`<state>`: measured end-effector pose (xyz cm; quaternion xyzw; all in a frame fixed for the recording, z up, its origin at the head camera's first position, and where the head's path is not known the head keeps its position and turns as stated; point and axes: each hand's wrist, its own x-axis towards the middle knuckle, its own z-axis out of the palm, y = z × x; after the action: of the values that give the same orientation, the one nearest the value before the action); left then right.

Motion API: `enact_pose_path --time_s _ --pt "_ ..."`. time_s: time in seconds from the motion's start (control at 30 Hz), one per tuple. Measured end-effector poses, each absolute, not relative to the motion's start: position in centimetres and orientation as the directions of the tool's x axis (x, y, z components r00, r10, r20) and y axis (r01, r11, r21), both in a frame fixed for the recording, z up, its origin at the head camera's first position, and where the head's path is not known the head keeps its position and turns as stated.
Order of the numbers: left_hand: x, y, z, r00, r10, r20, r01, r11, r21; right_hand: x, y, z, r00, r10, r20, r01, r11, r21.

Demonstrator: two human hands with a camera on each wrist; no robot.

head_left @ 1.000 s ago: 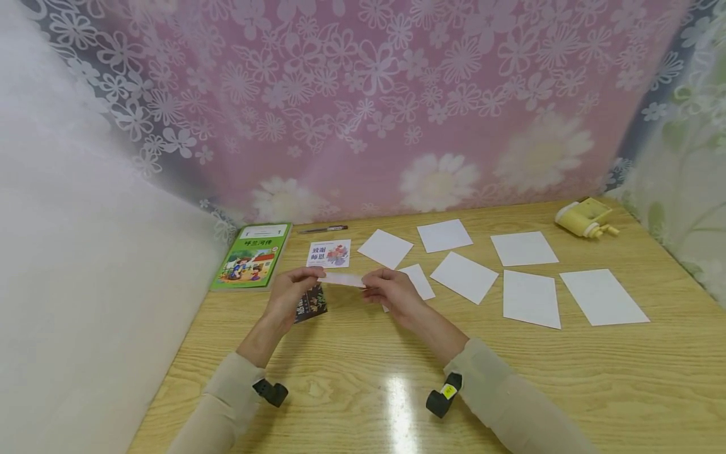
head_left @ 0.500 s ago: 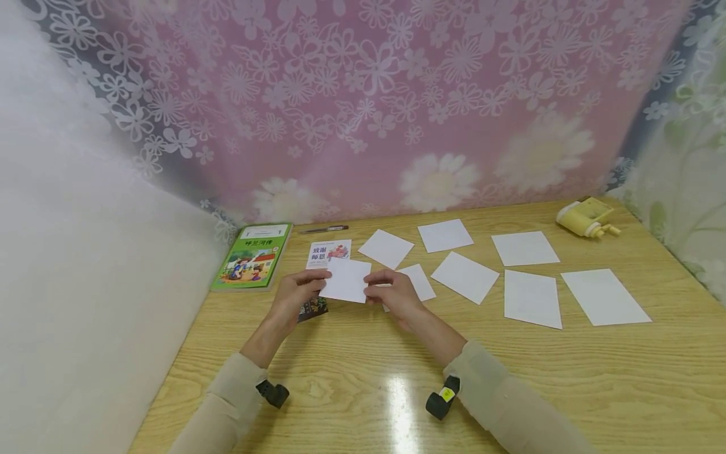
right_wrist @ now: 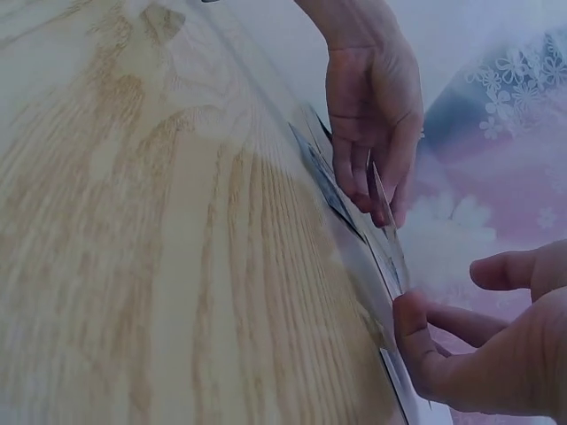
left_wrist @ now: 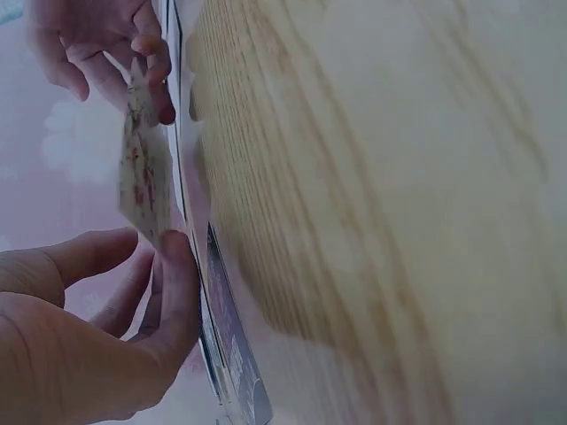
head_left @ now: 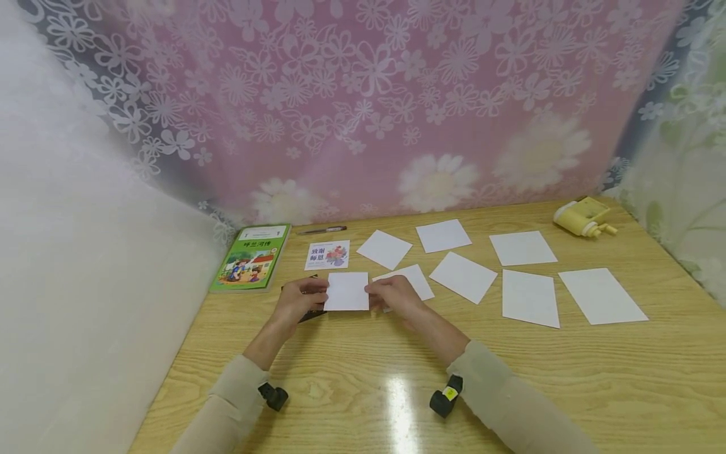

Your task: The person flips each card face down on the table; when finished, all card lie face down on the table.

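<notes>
A small card (head_left: 347, 291) hangs just above the table, its plain white side facing up in the head view. Its underside carries dark and red print in the left wrist view. My left hand (head_left: 296, 301) pinches the card's left edge between thumb and fingers. At the right edge, my right hand (head_left: 401, 296) touches the card with its fingertips; the right wrist view has that thumb (right_wrist: 500, 270) standing apart from it. Under the left hand lies a dark card (head_left: 312, 315), partly hidden. A white card (head_left: 420, 282) lies partly behind the right hand.
Several white cards, such as the nearest right one (head_left: 602, 296), lie spread over the wooden table (head_left: 351, 391). A printed card (head_left: 327, 255), a pen (head_left: 322, 231) and a green book (head_left: 249, 258) are at the back left. A yellow device (head_left: 584, 217) stands back right.
The card has turned from nearly edge-on to showing its white face, then lowered toward me. It no longer covers the printed card behind. Both hands have stayed at its sides.
</notes>
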<state>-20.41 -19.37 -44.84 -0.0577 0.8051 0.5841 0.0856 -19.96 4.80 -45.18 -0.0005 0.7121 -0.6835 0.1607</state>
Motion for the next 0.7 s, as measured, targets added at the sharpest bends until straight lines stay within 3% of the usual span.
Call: enact_pose_path --time_s 0.7 --pt "-20.8 -19.5 -43.9 -0.944 0.062 -0.325 -0.295 0.29 0.911 -19.8 5.2 -44.0 -0.905 -0.33 -0.269 0.248 0.107 -0.963"
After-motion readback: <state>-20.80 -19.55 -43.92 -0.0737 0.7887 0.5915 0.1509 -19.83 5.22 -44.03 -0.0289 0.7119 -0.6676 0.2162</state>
